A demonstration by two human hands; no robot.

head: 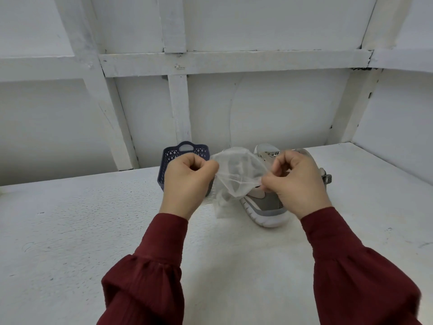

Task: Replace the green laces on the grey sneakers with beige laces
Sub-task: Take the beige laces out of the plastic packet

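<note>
Grey sneakers [264,204] behind sheer bag [236,174] between hands [187,181] [297,184]; purple basket [169,160] alongside

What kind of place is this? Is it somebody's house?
Probably a plain work booth, not a home: bare white board walls with wooden strips, a white table, and just a basket, sneakers and a sheer bag held by the left hand and right hand.

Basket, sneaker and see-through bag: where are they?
basket [200,151], head view, on its lattice wall.
sneaker [267,204], head view, on its grey side panel.
see-through bag [236,171], head view, on its stretched middle.
</note>
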